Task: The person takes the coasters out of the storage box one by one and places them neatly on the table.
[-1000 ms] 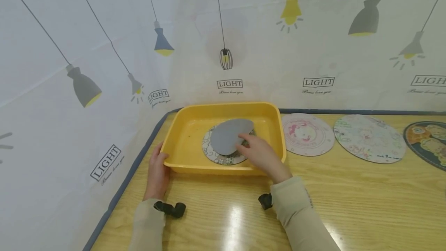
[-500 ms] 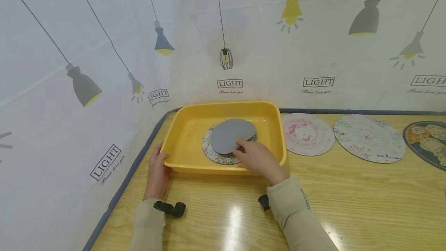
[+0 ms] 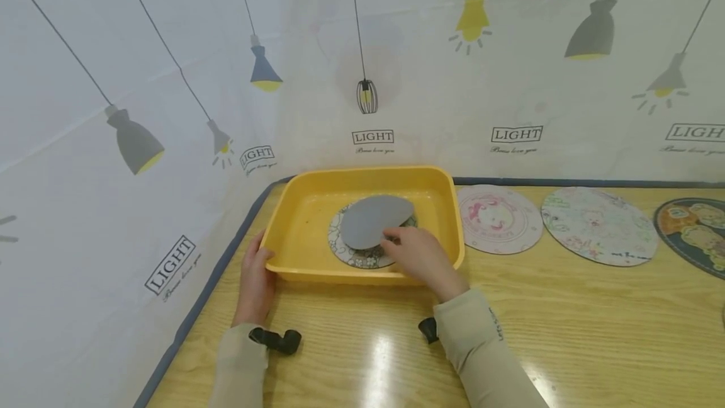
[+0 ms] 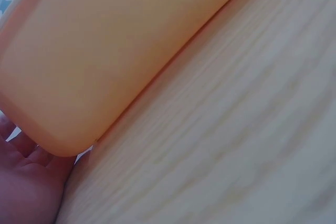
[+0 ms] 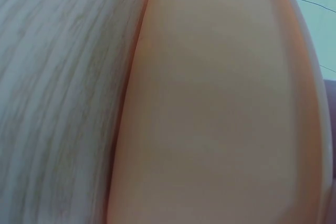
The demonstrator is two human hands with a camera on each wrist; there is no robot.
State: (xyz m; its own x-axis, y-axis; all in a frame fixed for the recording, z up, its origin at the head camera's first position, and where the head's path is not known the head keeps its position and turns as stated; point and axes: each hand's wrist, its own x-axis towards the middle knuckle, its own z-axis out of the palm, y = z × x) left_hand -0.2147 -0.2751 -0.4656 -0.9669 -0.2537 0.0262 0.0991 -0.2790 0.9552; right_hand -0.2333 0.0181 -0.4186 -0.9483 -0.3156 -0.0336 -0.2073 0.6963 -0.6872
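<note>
A yellow plastic tray (image 3: 303, 272) stands on the wooden table, and my left hand (image 3: 257, 279) grips its near left corner, thumb over the rim. In the left wrist view the fingers (image 4: 26, 153) lie along the outside of that corner. Inside the tray, a round mat (image 3: 362, 259) with a flower pattern lies flat on the bottom. Over it is a second round mat (image 3: 370, 219), plain grey face up, bent and slightly tilted. My right hand (image 3: 419, 254) reaches over the tray's front wall and pinches the grey mat's near right edge between thumb and fingers.
To the right of the tray, a pink-printed round mat (image 3: 498, 219), a pale one with coloured drawings (image 3: 600, 225) and a dark one with food pictures (image 3: 693, 235) lie in a row. A lamp-printed white sheet (image 3: 430, 99) hangs behind and to the left.
My right hand has shifted slightly left and nearer along the grey mat's edge, and the mat's bend and tilt have changed a little. The left hand and the tray have stayed in place.
</note>
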